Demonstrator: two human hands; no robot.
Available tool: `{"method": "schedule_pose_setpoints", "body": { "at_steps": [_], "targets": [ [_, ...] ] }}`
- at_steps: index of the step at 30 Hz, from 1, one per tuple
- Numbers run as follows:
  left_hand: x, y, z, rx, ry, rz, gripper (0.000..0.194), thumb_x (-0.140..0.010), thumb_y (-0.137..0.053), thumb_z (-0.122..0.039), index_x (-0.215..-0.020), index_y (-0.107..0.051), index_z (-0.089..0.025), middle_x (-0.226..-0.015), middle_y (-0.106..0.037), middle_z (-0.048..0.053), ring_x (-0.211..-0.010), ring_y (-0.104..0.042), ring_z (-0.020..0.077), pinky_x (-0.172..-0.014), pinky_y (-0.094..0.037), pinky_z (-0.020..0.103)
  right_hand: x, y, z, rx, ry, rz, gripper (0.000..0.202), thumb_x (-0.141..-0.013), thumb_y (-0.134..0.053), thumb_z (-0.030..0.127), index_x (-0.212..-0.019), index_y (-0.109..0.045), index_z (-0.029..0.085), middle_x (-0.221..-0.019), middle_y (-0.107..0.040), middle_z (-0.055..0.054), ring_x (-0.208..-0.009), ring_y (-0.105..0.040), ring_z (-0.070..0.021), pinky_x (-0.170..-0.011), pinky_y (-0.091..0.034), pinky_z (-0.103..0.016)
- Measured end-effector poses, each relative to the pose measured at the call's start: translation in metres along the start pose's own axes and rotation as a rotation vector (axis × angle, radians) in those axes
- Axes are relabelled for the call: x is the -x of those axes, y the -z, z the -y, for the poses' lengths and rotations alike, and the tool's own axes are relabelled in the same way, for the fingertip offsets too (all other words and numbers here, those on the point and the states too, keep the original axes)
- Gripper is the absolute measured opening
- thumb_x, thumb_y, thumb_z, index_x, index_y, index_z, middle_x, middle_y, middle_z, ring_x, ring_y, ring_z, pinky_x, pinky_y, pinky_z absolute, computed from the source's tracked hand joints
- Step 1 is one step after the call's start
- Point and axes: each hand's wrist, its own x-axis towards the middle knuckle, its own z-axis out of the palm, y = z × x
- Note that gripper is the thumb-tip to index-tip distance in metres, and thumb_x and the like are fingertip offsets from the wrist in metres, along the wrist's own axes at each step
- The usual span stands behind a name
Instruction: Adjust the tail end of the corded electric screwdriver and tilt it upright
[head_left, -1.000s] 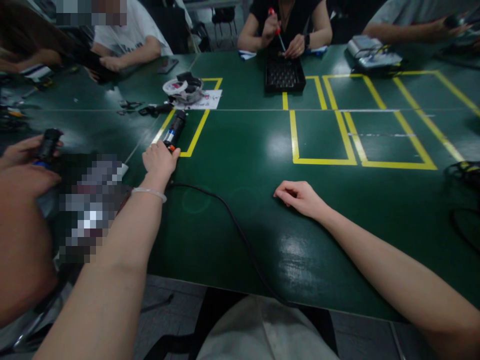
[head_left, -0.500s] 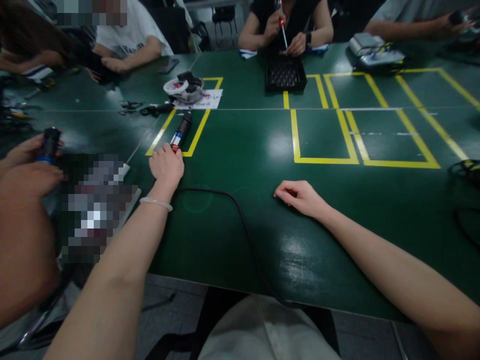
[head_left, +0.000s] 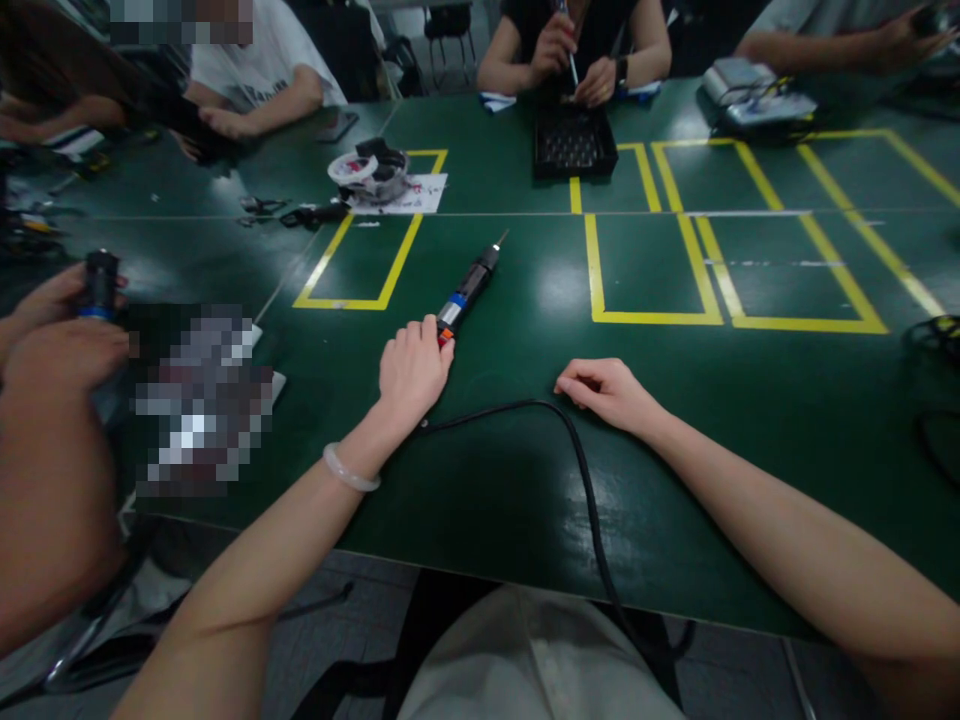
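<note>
My left hand (head_left: 415, 368) is closed round the rear of an electric screwdriver (head_left: 466, 288), black with a silver and blue band and a red-orange part by my fingers. Its thin bit points away, up and to the right. From its back end a black cable (head_left: 583, 455) curves over the green table (head_left: 517, 510) and drops past the front edge. To the right, my right hand (head_left: 606, 392) rests on the tabletop with its fingers curled inward. Whether anything small sits inside those fingers is hidden.
Yellow tape outlines (head_left: 656, 319) mark the table. Across it, a person's hands work with a screwdriver above a black tray (head_left: 576, 145). A roll of tape (head_left: 352, 172) lies among items on white paper (head_left: 424, 195). At left, a neighbour's hands hold a dark tool (head_left: 100, 280).
My left hand has moved right with the electric screwdriver, out of the left yellow outline. The cable has shifted right along with it. My right hand stays nearly in place.
</note>
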Motion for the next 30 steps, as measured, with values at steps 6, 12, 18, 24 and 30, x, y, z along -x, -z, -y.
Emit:
{"method": "schedule_pose_setpoints", "body": {
  "at_steps": [6, 12, 18, 24, 30],
  "targets": [
    [0.022, 0.014, -0.059, 0.054, -0.240, 0.009, 0.044, -0.104, -0.045, -0.037, -0.138, -0.050, -0.010, -0.116, -0.064, 0.017, -0.103, -0.061, 0.0305, -0.083, -0.045, 0.040, 0.003, -0.003, -0.005, -0.030, 0.051, -0.039, 0.024, -0.094, -0.061, 0.027, -0.115, -0.067, 0.016, -0.068, -0.058, 0.004, -0.055, -0.051, -0.0098, -0.054, -0.039, -0.023],
    [0.034, 0.024, -0.098, 0.123, -0.367, 0.052, 0.040, -0.103, -0.048, -0.035, -0.136, -0.050, -0.013, -0.115, -0.064, 0.013, -0.104, -0.061, 0.0269, -0.084, -0.044, 0.037, 0.003, -0.004, -0.005, -0.032, 0.091, -0.018, 0.027, -0.093, -0.064, 0.026, -0.119, -0.066, 0.018, -0.070, -0.059, 0.004, -0.056, -0.052, -0.0094, -0.056, -0.042, -0.022],
    [0.039, 0.020, -0.097, 0.163, -0.427, 0.025, 0.055, -0.102, -0.051, -0.043, -0.147, -0.043, -0.011, -0.123, -0.062, 0.014, -0.107, -0.059, 0.0279, -0.085, -0.043, 0.039, 0.001, -0.004, -0.003, -0.304, -0.089, -0.059, 0.020, -0.089, -0.070, 0.036, -0.093, -0.062, 0.018, -0.063, -0.056, 0.005, -0.049, -0.051, -0.0089, -0.047, -0.040, -0.022],
    [0.039, 0.017, -0.091, 0.203, -0.445, 0.040, 0.062, -0.100, -0.055, -0.046, -0.149, -0.040, -0.011, -0.128, -0.060, 0.015, -0.110, -0.057, 0.0287, -0.087, -0.043, 0.039, -0.005, 0.001, 0.001, -0.473, -0.261, -0.057, 0.036, -0.086, -0.073, 0.050, -0.088, -0.059, 0.018, -0.058, -0.059, 0.004, -0.044, -0.050, -0.0080, -0.040, -0.034, -0.019],
    [0.039, 0.016, -0.090, 0.210, -0.447, 0.034, 0.063, -0.100, -0.055, -0.046, -0.150, -0.040, -0.011, -0.129, -0.059, 0.015, -0.109, -0.057, 0.0286, -0.087, -0.043, 0.039, -0.002, -0.001, 0.001, -0.478, -0.187, -0.045, 0.033, -0.085, -0.074, 0.047, -0.091, -0.061, 0.018, -0.060, -0.057, 0.004, -0.048, -0.052, -0.0095, -0.046, -0.041, -0.022]
  ]
}}
